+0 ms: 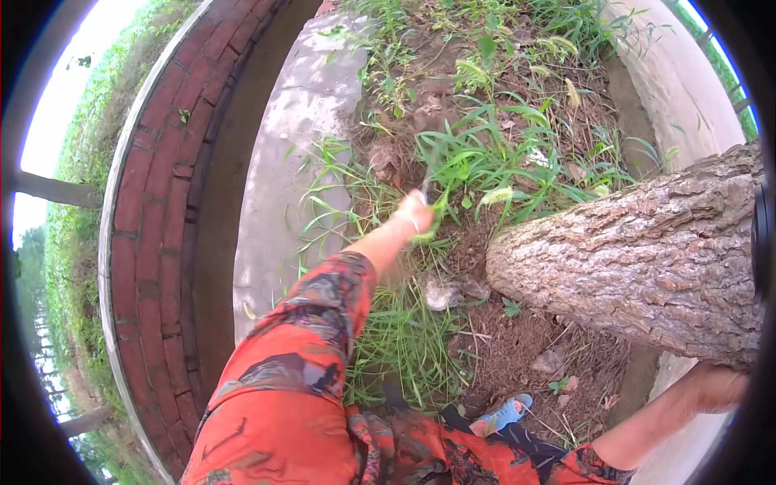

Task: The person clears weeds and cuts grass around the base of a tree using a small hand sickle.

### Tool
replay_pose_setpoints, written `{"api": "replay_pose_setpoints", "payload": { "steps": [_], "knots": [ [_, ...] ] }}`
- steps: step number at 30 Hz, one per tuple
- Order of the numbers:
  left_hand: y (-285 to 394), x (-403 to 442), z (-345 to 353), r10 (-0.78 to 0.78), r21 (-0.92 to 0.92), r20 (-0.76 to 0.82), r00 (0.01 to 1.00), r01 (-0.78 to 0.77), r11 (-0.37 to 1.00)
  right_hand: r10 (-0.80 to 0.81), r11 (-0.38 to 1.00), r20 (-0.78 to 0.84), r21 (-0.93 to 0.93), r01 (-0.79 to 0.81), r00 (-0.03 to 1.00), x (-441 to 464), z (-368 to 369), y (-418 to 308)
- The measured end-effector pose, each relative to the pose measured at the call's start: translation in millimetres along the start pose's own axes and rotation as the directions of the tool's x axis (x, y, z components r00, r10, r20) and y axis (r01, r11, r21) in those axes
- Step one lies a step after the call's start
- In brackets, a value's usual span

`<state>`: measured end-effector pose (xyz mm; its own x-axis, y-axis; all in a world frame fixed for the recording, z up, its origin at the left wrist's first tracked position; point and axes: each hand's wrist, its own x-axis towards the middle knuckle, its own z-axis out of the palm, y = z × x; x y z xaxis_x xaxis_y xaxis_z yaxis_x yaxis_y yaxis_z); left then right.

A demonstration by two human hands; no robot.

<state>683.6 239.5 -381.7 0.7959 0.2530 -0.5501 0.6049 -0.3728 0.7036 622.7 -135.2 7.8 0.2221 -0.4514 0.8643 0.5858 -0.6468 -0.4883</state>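
Observation:
My left hand (pixel 416 213) reaches out over the weeds in the middle of the view, its fingers closed and blurred. Green grass blades (pixel 461 166) lie against and beyond it, and a blurred greyish streak runs up from the fingers; what exactly they hold I cannot make out. At the lower right, my right hand (pixel 722 388) rests against the underside of a thick tree trunk (pixel 622 250), its fingers hidden. A pale lump (pixel 440 293) sits on the soil just below my left hand.
A grey concrete slab (pixel 303 121) and a curved red brick wall (pixel 153 218) run along the left. A pale concrete edge (pixel 687 73) borders the soil at the upper right. Long grass (pixel 404 347) grows near my body, and a blue shoe (pixel 508 412) stands on the soil.

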Motion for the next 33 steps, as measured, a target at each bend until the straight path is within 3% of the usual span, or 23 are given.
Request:
{"api": "replay_pose_setpoints", "payload": {
  "steps": [2, 4, 6, 8, 9, 12, 14, 16, 18, 20, 22, 29, 33],
  "knots": [
    [-32.4, -37.0, 25.3, 0.089, 0.385, -0.004, 0.996, -0.081, 0.919, 0.005, 1.0, -0.004, 0.004, -0.005, 1.0, 1.6, -0.9, 0.2],
    [-57.1, -66.8, 20.3, 0.023, 0.353, 0.044, 0.999, -0.037, 0.935, 0.001, 1.0, -0.011, 0.005, -0.001, 1.0, 2.6, -3.9, 0.9],
    [-43.7, -95.3, -17.1, 0.026, 0.471, 0.201, 0.979, -0.119, 0.874, -0.005, 1.0, -0.005, 0.002, 0.005, 1.0, 1.7, -4.2, 1.0],
    [-40.2, -104.1, -43.3, -0.059, 0.419, 0.157, 0.986, -0.013, 0.908, -0.003, 1.0, 0.007, 0.004, 0.003, 1.0, 0.8, -1.8, 1.2],
    [-34.0, -108.4, -56.8, 0.008, 0.393, 0.167, 0.986, -0.074, 0.916, -0.003, 1.0, 0.008, 0.009, 0.003, 1.0, 1.8, -1.6, 1.3],
    [-17.6, -78.8, -66.5, 0.315, 0.304, -0.064, 0.947, -0.283, 0.91, -0.003, 1.0, 0.006, 0.002, 0.003, 1.0, 0.5, -2.7, 2.3],
    [15.8, -52.9, -66.6, 0.421, 0.199, -0.215, 0.881, -0.383, 0.902, -0.007, 1.0, 0.006, -0.002, 0.007, 1.0, 0.5, -2.3, 1.3],
    [31.1, -25.9, -51.8, 0.385, 0.132, -0.201, 0.901, -0.364, 0.922, -0.007, 1.0, 0.009, 0.001, 0.007, 1.0, 0.2, -2.2, 0.0],
    [7.3, 9.0, -19.3, 0.25, 0.201, -0.278, 0.927, -0.198, 0.959, -0.009, 1.0, 0.008, -0.006, 0.009, 1.0, 0.0, -3.0, 0.1],
    [-26.2, -17.2, 0.3, 0.024, 0.591, 0.09, 0.996, -0.073, 0.803, -0.003, 1.0, 0.003, 0.001, 0.003, 1.0, 0.4, -3.4, -0.1],
    [-60.6, -57.8, 8.0, 0.002, 0.432, 0.016, 1.0, -0.009, 0.902, -0.008, 1.0, -0.004, 0.004, 0.008, 1.0, 3.0, -6.2, 0.6],
    [-13.4, -73.5, -18.6, -0.003, 0.304, 0.089, 0.996, -0.025, 0.952, -0.022, 1.0, 0.006, -0.008, 0.022, 1.0, 3.5, -8.0, 0.7],
    [5.3, -43.1, -22.6, 0.179, 0.317, -0.012, 0.984, -0.166, 0.934, -0.026, 0.999, 0.009, -0.018, 0.026, 1.0, 1.4, -9.0, 3.6]
  ]
}}
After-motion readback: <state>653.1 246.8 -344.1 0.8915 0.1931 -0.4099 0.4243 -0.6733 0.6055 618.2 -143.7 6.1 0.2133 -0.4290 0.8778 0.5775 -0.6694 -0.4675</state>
